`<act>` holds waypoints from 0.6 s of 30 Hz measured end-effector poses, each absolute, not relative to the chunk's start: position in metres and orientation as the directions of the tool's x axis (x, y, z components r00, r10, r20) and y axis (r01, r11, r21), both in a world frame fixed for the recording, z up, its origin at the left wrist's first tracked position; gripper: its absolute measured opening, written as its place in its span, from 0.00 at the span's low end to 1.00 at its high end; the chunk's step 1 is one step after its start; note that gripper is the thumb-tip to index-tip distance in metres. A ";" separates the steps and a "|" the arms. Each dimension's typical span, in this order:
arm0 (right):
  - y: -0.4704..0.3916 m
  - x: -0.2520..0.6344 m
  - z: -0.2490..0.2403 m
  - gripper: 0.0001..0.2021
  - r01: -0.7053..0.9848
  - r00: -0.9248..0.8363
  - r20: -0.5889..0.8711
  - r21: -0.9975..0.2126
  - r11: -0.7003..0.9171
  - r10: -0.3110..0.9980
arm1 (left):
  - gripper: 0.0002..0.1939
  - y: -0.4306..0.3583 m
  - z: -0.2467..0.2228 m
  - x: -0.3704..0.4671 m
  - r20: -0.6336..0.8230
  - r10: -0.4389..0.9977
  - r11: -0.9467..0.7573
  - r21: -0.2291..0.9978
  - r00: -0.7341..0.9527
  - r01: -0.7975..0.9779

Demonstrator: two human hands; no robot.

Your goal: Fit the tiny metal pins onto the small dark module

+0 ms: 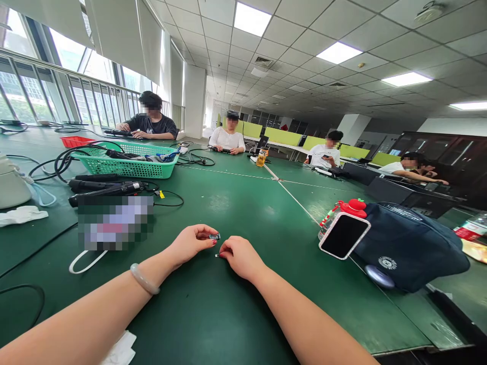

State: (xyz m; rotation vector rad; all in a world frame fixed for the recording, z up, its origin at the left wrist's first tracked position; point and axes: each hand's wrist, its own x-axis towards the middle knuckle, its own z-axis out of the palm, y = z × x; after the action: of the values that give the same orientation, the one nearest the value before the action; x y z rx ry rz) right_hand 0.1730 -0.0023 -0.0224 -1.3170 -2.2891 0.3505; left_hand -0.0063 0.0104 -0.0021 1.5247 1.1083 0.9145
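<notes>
My left hand (194,242) pinches a small dark circuit board (214,236) between thumb and fingers, above the green table (216,314). Close beside it on the right, my right hand (240,257) has its fingers pinched on a tiny white piece (217,255), whose far end sticks out to the left. The board and the white piece are apart. A pale bangle (144,279) is round my left wrist.
Left: a green basket (152,170) of cables, black tools (106,192), a blurred packet (117,223) and tissue (23,216). Right: a phone (344,235) leans before a dark blue bag (411,243). Several people sit farther off around tables.
</notes>
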 end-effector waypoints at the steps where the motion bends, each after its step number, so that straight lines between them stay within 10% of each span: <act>1: -0.003 0.172 -0.023 0.04 0.742 -0.435 0.279 -0.428 0.516 0.856 | 0.18 0.010 -0.002 -0.006 0.018 0.957 -0.081 0.975 0.291 0.207; 18: -0.008 0.171 -0.003 0.06 0.701 -0.242 0.479 -0.514 0.493 0.844 | 0.15 0.011 -0.001 -0.004 0.049 0.960 -0.135 0.943 0.276 0.304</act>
State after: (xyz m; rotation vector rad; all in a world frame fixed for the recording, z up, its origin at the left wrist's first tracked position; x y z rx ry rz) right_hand 0.1711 -0.0083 -0.0029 -1.2687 -2.0087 0.2486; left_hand -0.0040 0.0106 -0.0008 1.6303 1.1839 0.9003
